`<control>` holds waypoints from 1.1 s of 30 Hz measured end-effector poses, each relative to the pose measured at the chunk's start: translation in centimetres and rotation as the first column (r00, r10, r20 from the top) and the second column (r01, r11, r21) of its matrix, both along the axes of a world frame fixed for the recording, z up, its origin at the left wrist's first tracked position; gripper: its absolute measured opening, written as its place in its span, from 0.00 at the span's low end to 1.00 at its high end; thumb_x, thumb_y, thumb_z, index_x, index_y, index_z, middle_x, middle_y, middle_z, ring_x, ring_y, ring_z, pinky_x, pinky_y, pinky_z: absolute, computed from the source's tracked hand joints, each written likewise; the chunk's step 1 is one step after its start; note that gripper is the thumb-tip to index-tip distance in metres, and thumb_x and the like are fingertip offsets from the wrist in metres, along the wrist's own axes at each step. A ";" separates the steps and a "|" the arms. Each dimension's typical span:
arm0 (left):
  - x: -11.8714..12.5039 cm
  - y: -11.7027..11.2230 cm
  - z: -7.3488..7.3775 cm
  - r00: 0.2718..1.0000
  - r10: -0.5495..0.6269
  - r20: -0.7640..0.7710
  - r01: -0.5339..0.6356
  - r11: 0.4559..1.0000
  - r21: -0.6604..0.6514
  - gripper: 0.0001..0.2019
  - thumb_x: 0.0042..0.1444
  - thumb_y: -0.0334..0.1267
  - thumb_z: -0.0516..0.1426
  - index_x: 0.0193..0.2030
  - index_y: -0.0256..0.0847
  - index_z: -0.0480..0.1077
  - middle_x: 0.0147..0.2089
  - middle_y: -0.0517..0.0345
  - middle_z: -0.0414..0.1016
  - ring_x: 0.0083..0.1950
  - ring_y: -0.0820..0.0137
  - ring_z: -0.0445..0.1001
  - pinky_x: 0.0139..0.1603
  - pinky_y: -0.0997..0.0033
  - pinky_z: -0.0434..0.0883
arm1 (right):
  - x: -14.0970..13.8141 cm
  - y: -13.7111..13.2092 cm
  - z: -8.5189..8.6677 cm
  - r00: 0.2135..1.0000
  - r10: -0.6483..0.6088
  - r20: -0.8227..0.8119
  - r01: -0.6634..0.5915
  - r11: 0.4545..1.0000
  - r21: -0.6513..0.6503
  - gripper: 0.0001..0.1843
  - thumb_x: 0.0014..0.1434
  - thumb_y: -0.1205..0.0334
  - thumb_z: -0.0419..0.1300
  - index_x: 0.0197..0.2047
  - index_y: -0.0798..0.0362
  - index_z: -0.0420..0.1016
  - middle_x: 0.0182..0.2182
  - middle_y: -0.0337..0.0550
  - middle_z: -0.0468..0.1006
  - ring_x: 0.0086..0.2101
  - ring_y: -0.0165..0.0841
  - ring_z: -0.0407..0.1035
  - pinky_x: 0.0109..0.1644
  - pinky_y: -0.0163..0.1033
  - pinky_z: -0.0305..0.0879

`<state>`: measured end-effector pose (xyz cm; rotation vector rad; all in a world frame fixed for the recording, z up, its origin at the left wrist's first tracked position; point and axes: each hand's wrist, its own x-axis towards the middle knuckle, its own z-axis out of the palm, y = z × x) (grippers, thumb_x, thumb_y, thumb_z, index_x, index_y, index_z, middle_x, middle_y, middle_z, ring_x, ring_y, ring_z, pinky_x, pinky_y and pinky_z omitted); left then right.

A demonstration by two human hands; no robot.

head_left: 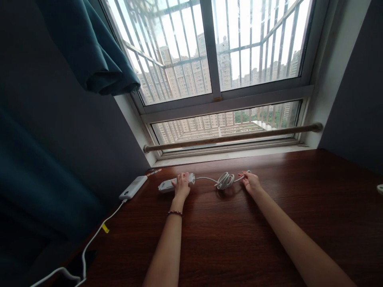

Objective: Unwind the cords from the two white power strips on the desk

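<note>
A white power strip (167, 185) lies on the brown wooden surface in front of the window. My left hand (182, 186) is closed over its right end, with the fingers curled across the top. From that end a white cord runs right into a coiled bundle (225, 181). Beyond the bundle, my right hand (250, 182) pinches the cord near its far end. Whatever plug the cord has is hidden or too small to make out.
Left of the strip lies a white power bank (133, 187) with a white cable (98, 233) bearing a yellow tag. A wooden rail (233, 138) crosses the window behind. A blue curtain (98, 59) hangs at upper left. Some white object (380, 189) sits at the right edge.
</note>
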<state>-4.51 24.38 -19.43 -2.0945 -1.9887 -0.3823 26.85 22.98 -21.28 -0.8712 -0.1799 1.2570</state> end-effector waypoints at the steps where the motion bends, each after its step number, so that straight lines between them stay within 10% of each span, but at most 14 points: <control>1: 0.0 0.0 -0.1 1.000 -0.003 0.000 0.003 1.000 -0.004 0.21 0.54 0.25 0.50 0.55 0.40 0.59 0.54 0.49 0.60 0.55 0.58 0.58 0.56 0.48 0.52 | -0.1 0.0 0.0 1.000 0.005 0.026 -0.004 1.000 -0.016 0.06 0.54 0.82 0.53 0.31 0.63 0.65 0.24 0.38 0.69 0.27 0.25 0.69 0.30 0.29 0.69; 12: -0.4 0.7 -0.6 0.997 -0.077 0.017 0.077 0.997 -0.024 0.28 0.51 0.44 0.61 0.57 0.45 0.58 0.55 0.49 0.61 0.56 0.57 0.58 0.55 0.51 0.52 | -0.2 0.4 -2.0 0.867 0.074 0.493 -0.022 0.994 -0.109 0.07 0.59 0.72 0.53 0.42 0.62 0.67 0.31 0.42 0.71 0.29 0.27 0.69 0.31 0.32 0.68; 26: -0.7 0.7 -1.9 0.986 -0.162 0.045 0.164 0.985 -0.059 0.31 0.49 0.56 0.60 0.56 0.45 0.62 0.54 0.48 0.63 0.56 0.57 0.58 0.56 0.49 0.50 | 0.4 -0.5 -2.5 0.079 0.146 0.986 0.058 0.987 -0.151 0.17 0.61 0.66 0.49 0.50 0.65 0.68 0.43 0.59 0.72 0.47 0.44 0.66 0.53 0.44 0.58; 33: -0.7 0.7 -1.6 0.985 -0.149 0.089 0.162 0.974 -0.158 0.34 0.50 0.55 0.59 0.60 0.42 0.58 0.61 0.44 0.59 0.62 0.53 0.53 0.59 0.43 0.47 | 0.9 -1.5 -0.7 -0.085 0.245 0.966 0.093 0.967 -0.237 0.19 0.62 0.57 0.48 0.50 0.57 0.70 0.40 0.59 0.74 0.42 0.50 0.69 0.44 0.48 0.62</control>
